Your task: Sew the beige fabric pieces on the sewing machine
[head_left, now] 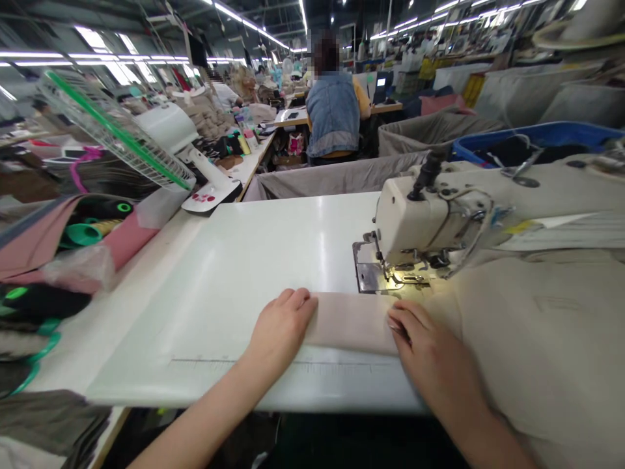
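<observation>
A strip of beige fabric (352, 320) lies on the pale table (254, 247), just in front of the sewing machine (415, 208). My left hand (283, 326) pinches its left end, fingers curled together. At the other end, my right hand (424, 345) grips the fabric between thumb and fingers. The lit metal needle plate (374, 277) is just beyond the strip. A larger beige cloth (541, 326) spreads over the right side, beside and under my right forearm.
On the left are a white fan (168, 127), a pink bag (131, 244) with thread spools, and dark folded cloth (49, 426). Fabric bins (336, 177) and a blue tub (547, 133) stand behind the table. A person in a denim vest (333, 114) sits further back.
</observation>
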A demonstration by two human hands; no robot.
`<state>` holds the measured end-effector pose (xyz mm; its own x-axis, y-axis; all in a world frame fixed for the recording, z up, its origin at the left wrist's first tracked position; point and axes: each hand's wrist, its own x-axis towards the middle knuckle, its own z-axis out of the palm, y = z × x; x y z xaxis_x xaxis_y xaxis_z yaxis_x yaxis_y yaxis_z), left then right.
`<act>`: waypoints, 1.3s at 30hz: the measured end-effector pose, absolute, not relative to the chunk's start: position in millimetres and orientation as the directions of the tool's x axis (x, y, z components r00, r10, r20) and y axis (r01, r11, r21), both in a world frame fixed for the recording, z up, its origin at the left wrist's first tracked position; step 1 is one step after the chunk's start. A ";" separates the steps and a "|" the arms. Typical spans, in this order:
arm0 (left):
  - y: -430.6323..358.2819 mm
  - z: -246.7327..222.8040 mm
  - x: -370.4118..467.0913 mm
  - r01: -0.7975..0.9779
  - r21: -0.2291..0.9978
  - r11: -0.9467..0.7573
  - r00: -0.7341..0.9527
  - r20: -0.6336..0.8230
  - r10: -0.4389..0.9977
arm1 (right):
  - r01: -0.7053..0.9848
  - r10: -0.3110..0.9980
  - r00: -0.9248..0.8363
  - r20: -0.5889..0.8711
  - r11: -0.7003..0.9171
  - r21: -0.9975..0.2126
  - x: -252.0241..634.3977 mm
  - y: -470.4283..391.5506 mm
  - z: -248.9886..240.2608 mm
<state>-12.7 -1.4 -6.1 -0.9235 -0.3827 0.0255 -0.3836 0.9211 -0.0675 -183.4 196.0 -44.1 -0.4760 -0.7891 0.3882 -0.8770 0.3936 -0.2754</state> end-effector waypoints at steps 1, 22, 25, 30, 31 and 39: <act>-5.5 -2.7 -19.5 -0.383 -0.097 0.918 -0.922 -0.011 -0.386 | -0.875 -0.800 -0.479 0.363 0.402 -0.268 -183.0 195.4 -43.1; -46.3 -16.5 -175.9 -0.028 0.230 0.973 -0.995 0.083 -0.049 | -0.820 -0.800 -0.559 0.215 0.497 -0.284 -171.1 193.4 -34.0; -49.8 -19.0 -176.8 -0.013 0.243 0.970 -0.995 0.098 -0.038 | -0.825 -0.804 -0.553 0.220 0.490 -0.281 -172.2 192.9 -36.8; -52.9 -22.8 -176.1 -0.003 0.256 0.967 -0.993 0.115 -0.033 | -0.835 -0.802 -0.543 0.251 0.481 -0.269 -173.9 192.1 -41.4; -53.1 -23.2 -176.3 -0.001 0.259 0.966 -0.992 0.118 -0.033 | -0.837 -0.803 -0.539 0.254 0.478 -0.266 -174.1 192.1 -41.3; -53.2 -26.3 -176.5 0.002 0.285 0.959 -0.990 0.133 -0.037 | -0.834 -0.792 -0.546 0.274 0.483 -0.266 -173.2 192.9 -39.1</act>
